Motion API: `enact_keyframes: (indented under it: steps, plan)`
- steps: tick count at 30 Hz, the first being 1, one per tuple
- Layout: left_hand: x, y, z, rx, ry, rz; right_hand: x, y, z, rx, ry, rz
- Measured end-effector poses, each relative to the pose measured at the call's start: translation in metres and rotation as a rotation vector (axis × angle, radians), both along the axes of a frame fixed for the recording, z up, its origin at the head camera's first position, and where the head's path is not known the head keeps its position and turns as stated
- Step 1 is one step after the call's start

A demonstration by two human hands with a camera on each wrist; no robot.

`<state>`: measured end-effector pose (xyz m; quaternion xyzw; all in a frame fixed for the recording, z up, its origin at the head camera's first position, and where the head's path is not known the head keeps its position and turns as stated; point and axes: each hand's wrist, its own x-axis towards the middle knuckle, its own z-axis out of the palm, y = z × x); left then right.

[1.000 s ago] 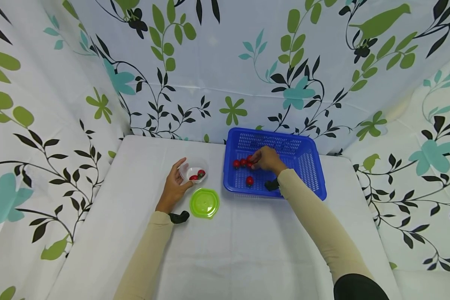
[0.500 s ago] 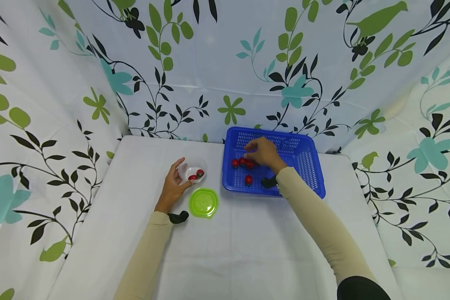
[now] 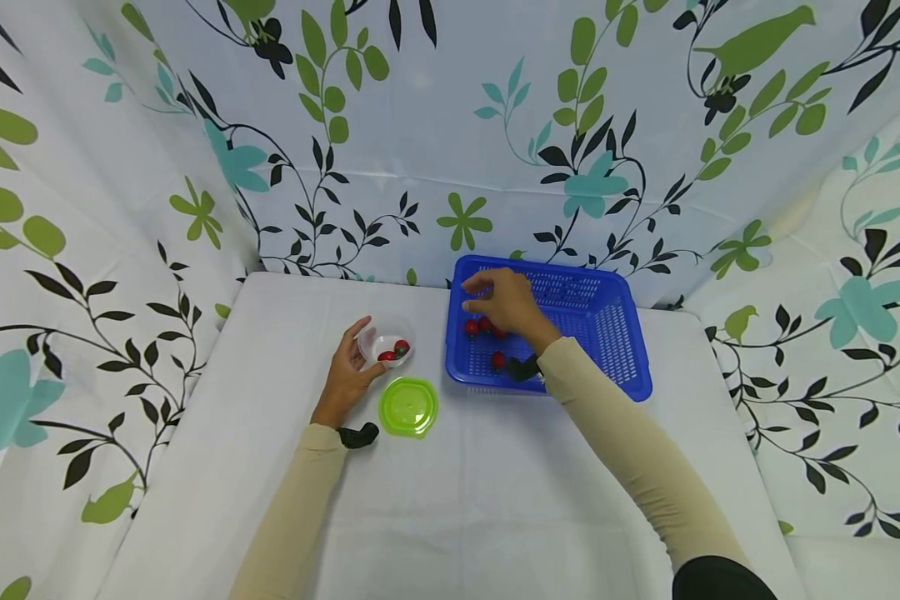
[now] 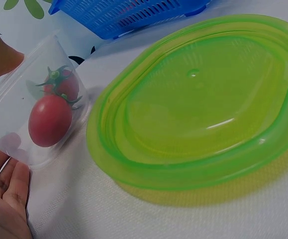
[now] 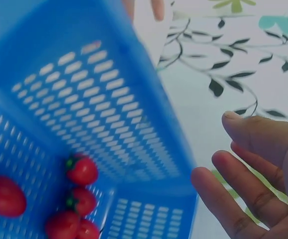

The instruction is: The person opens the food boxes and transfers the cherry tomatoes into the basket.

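Note:
My left hand (image 3: 347, 375) holds a clear plastic container (image 3: 375, 337) by its side, thumb and fingers spread around it. Two red cherry tomatoes (image 4: 50, 121) with green stems lie inside, seen through the wall in the left wrist view. Over the blue basket (image 3: 615, 333) hovers my right hand (image 3: 508, 302). Its thumb and fingers stand apart with nothing between them, as the right wrist view also shows. Below it, several cherry tomatoes (image 5: 81, 170) lie on the basket floor; the hand partly hides them in the head view.
A translucent green lid (image 3: 408, 407) lies on the white-covered table (image 3: 450, 500), just in front of the container. Black wrist straps (image 3: 358, 435) show at both wrists. A leaf-patterned curtain (image 3: 420, 108) hangs behind and on both sides.
My right hand has lifted off the tomatoes and shifted left toward the basket's left wall, its fingers parting. The left hand and the container have stayed in place.

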<state>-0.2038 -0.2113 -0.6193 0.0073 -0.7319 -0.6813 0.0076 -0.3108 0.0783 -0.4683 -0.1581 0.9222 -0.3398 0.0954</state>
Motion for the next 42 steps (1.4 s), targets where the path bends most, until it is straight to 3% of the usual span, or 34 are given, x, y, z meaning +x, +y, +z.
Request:
enact_keyframes:
  steps: [13, 25, 42]
  plan:
    - [0.0, -0.001, -0.002, -0.011, -0.012, 0.007, 0.015, -0.032, 0.0, -0.046, 0.053, 0.111]
    - [-0.002, -0.001, -0.003, 0.003, 0.001, 0.005, 0.025, -0.069, -0.009, 0.008, 0.044, 0.156]
    - [-0.003, -0.003, -0.005, 0.016, 0.028, -0.004, 0.029, -0.111, -0.032, 0.109, -0.074, 0.242]
